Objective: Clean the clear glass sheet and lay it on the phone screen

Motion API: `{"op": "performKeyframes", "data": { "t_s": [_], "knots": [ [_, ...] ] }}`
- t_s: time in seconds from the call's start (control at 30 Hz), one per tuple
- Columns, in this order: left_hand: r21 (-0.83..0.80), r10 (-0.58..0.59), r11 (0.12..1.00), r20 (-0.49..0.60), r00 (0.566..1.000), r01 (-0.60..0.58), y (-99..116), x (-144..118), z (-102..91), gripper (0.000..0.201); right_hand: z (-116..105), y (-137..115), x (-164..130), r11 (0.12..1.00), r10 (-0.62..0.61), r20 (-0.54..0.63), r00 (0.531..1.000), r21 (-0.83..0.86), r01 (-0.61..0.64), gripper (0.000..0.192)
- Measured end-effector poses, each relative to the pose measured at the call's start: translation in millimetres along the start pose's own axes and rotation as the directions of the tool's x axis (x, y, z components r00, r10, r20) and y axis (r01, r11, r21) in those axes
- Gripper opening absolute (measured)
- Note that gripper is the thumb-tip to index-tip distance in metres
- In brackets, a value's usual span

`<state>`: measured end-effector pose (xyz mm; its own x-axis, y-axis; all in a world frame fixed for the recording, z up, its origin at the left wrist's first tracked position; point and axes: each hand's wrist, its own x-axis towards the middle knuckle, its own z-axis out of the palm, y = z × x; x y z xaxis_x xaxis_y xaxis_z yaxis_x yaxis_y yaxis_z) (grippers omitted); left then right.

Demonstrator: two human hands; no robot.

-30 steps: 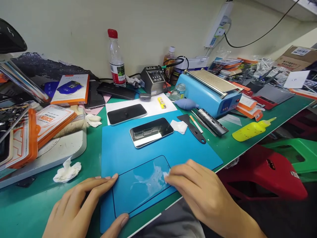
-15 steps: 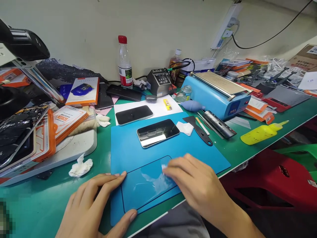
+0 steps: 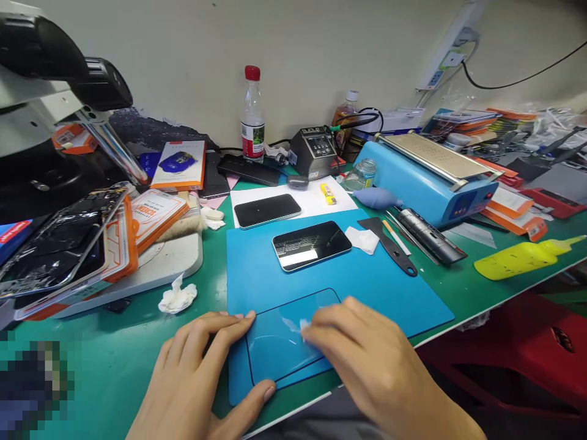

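Observation:
A clear phone screen glass with a thin black border lies flat on the blue mat. My left hand steadies its left end, with the index fingertip at the upper left corner and the thumb at the lower left corner. My right hand pinches a small white wipe against the glass, covering the right part of the panel. Faint streaks show on the glass beside the wipe. Farther back on the mat rests a phone, its dark screen reflecting light, with a folded white tissue at its right.
A black scraper, a cigarette and a yellow squeeze bottle lie to the right. Behind stand a blue heating machine and a water bottle. Crumpled tissue and stacked boxes are at left.
The view has swung left, so things sit farther right. My right hand has slid the wipe leftward over the glass, and the whitish smear is smaller. My left hand keeps its place.

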<state>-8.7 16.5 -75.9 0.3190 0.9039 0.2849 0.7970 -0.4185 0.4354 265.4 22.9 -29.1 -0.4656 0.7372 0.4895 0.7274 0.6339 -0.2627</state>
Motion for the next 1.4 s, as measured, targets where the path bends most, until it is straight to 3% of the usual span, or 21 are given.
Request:
{"op": "performKeyframes", "data": {
  "t_s": [0.07,0.23,0.37,0.53,0.67,0.83,0.97,1.1,1.23,1.4],
  "knots": [
    [-0.005,-0.007,1.000,0.003,1.000,0.007,3,1,-1.6,0.063,1,0,2,0.999,-0.039,0.025,0.999,0.033,0.038,0.029],
    [-0.018,0.017,1.000,0.076,0.997,-0.016,9,7,-11.9,0.059,6,1,9,1.000,-0.001,-0.009,1.000,0.001,0.001,0.023],
    [-0.050,-0.034,0.998,0.065,0.997,0.037,14,8,-16.9,0.060,7,-4,9,0.990,-0.137,0.080,0.987,0.039,0.134,0.030],
    [-0.056,0.007,0.998,0.116,0.993,-0.001,12,10,-17.7,0.061,16,-6,18,0.999,-0.039,-0.016,0.999,0.006,0.039,0.021],
    [-0.064,0.010,0.998,0.131,0.991,-0.002,10,10,-18.0,0.063,22,-15,21,0.990,-0.115,0.041,0.992,0.092,0.111,0.027],
    [-0.091,0.012,0.996,0.131,0.991,0.000,11,10,-18.9,0.068,25,-20,26,0.997,-0.066,0.032,0.997,0.044,0.064,0.023],
    [-0.120,-0.019,0.992,0.105,0.994,0.031,13,10,-17.8,0.073,27,-21,32,0.978,-0.184,0.090,0.979,0.119,0.173,0.024],
    [-0.147,-0.043,0.988,0.096,0.994,0.057,16,11,-17.3,0.083,30,-22,40,0.989,-0.135,0.096,0.986,0.079,0.128,0.022],
    [-0.159,-0.076,0.983,0.116,0.990,0.094,18,13,-18.6,0.082,32,-25,43,0.976,-0.199,0.128,0.972,0.114,0.185,0.025],
    [-0.178,-0.092,0.977,0.126,0.988,0.114,19,15,-19.3,0.080,35,-25,48,0.990,-0.131,0.114,0.985,0.068,0.124,0.023]
  ]
}}
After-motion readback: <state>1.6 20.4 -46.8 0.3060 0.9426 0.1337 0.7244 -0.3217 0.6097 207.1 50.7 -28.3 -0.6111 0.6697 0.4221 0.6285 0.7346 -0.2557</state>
